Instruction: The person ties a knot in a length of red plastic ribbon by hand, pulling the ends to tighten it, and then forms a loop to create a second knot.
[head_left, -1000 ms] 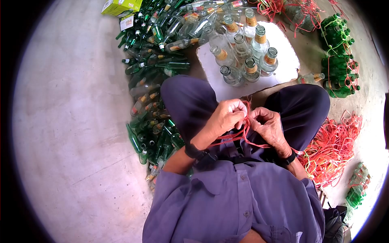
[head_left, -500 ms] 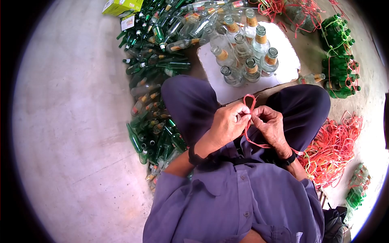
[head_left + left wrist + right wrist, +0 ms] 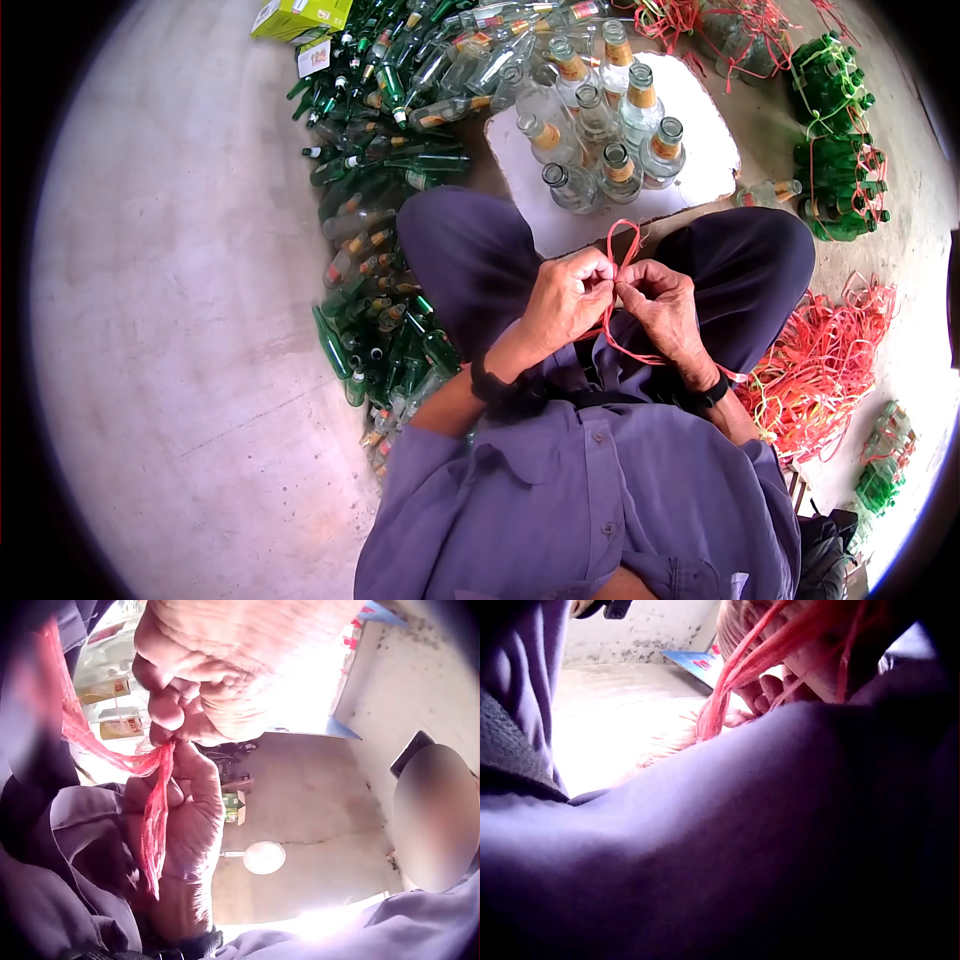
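While the left hand (image 3: 568, 305) pinches a thin, red, plastic-looking strip (image 3: 155, 825), the right hand (image 3: 665, 310) pinches it just alongside, holding it above dark purple cloth trousers (image 3: 465, 240), its loop pointing toward clear glass bottles (image 3: 600, 125) upright on a flat white slab (image 3: 708, 140).

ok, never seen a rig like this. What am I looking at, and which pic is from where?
No machine here: a seated person works bare-handed. The wide picture is from a head camera, looking down. The other two come from cameras on each wrist; the right one is mostly blocked by purple cloth. The left hand and right hand pinch red string between them. Clear bottles stand on a white slab; more bottles lie on the floor, left, and a red string heap sits right.
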A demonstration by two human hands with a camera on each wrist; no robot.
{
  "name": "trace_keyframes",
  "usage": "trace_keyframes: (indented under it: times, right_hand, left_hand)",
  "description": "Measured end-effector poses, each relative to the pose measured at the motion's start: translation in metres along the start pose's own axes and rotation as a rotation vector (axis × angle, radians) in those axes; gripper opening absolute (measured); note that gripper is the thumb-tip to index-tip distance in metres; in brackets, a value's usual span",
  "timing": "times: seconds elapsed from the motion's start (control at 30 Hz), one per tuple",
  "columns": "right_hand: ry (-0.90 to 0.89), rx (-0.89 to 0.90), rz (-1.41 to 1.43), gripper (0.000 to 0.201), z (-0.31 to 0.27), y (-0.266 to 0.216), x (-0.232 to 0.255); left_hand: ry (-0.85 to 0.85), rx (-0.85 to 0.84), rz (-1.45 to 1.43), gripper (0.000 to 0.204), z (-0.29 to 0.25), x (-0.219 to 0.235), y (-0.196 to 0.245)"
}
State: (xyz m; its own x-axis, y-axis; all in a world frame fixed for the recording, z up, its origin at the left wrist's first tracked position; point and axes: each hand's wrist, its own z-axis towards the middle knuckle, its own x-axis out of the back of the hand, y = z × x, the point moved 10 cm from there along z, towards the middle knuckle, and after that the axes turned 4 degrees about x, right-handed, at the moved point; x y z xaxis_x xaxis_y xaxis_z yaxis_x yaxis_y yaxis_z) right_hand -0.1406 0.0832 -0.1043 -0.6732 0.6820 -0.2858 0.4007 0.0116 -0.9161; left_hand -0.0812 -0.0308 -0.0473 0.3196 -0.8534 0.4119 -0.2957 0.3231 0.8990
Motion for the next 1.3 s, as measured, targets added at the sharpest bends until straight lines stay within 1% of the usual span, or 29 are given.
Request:
trace_keyframes:
  times: [0.03, 0.17, 0.27, 0.33, 0.37, 0.43, 0.47, 0.6, 0.67, 0.7, 0.77, 0.8, 0.83, 0.9, 0.93, 0.97, 1.03, 1.07, 1.13, 1.27, 1.3]
  right_hand:
    - [0.000, 0.000, 0.000, 0.001, 0.001, 0.000, 0.000]
    - [0.038, -0.014, -0.017, 0.004, 0.004, 0.007, 0.007]
    - [0.062, -0.021, -0.001, 0.006, 0.005, 0.008, 0.010]
    - [0.070, -0.023, 0.004, 0.007, 0.004, 0.007, 0.011]
    - [0.075, -0.021, 0.002, 0.007, 0.004, 0.005, 0.011]
    - [0.081, -0.018, 0.001, 0.006, 0.004, 0.005, 0.011]
    - [0.084, -0.010, -0.001, 0.006, 0.004, 0.004, 0.011]
    - [0.076, 0.013, 0.001, 0.004, 0.005, 0.003, 0.010]
    - [0.093, 0.009, -0.005, 0.004, 0.005, 0.004, 0.013]
    - [0.109, 0.006, -0.010, 0.004, 0.005, 0.004, 0.014]
    - [0.108, 0.006, -0.001, 0.004, 0.005, 0.004, 0.014]
    - [0.110, 0.005, 0.009, 0.004, 0.005, 0.004, 0.013]
    - [0.110, 0.004, 0.009, 0.004, 0.005, 0.004, 0.013]
    - [0.108, 0.016, 0.026, 0.004, 0.005, 0.001, 0.012]
    - [0.107, 0.017, 0.026, 0.004, 0.005, 0.001, 0.012]
    - [0.100, 0.021, 0.031, 0.004, 0.005, 0.001, 0.012]
    - [0.099, 0.024, 0.035, 0.004, 0.004, -0.001, 0.014]
    - [0.095, 0.009, 0.039, 0.004, 0.003, -0.002, 0.013]
    - [0.083, -0.002, 0.046, 0.004, 0.004, -0.002, 0.011]
    - [0.069, -0.017, 0.073, 0.004, 0.005, 0.002, 0.011]
    - [0.064, -0.019, 0.074, 0.004, 0.005, 0.003, 0.010]
  left_hand:
    - [0.001, -0.038, 0.026, 0.007, 0.000, 0.000, 0.003]
    - [-0.004, -0.028, -0.015, 0.006, 0.000, -0.001, 0.000]
    - [0.002, -0.069, -0.097, 0.006, -0.002, 0.002, 0.007]
    - [-0.063, 0.128, -0.281, 0.005, -0.003, -0.001, -0.016]
    - [-0.062, 0.128, -0.280, 0.005, -0.002, 0.000, -0.018]
    - [-0.036, 0.191, -0.329, 0.006, -0.001, 0.005, -0.030]
    - [-0.003, 0.176, -0.254, 0.008, 0.000, 0.009, -0.031]
    - [0.046, 0.236, -0.250, 0.012, -0.001, 0.012, -0.037]
    - [0.233, 0.074, -0.190, 0.019, -0.001, 0.030, -0.015]
    - [0.235, 0.075, -0.190, 0.019, -0.001, 0.030, -0.012]
    - [0.273, -0.131, -0.048, 0.028, -0.006, 0.035, 0.023]
    - [0.237, -0.139, -0.027, 0.029, -0.007, 0.033, 0.036]
    - [0.237, -0.138, -0.026, 0.029, -0.006, 0.032, 0.036]
    - [0.207, -0.315, 0.151, 0.024, -0.006, 0.019, 0.051]
    - [0.196, -0.265, 0.152, 0.022, -0.003, 0.014, 0.040]
    - [0.196, -0.266, 0.152, 0.022, -0.004, 0.014, 0.035]
    - [0.098, -0.170, 0.111, 0.022, -0.001, 0.003, 0.017]
    - [0.097, -0.168, 0.110, 0.022, -0.003, 0.000, 0.011]
    - [0.045, -0.005, -0.156, 0.016, -0.001, -0.007, -0.012]
    - [0.032, 0.010, -0.172, 0.011, 0.000, -0.007, -0.012]
    - [0.036, -0.014, -0.134, 0.010, 0.000, -0.006, -0.009]
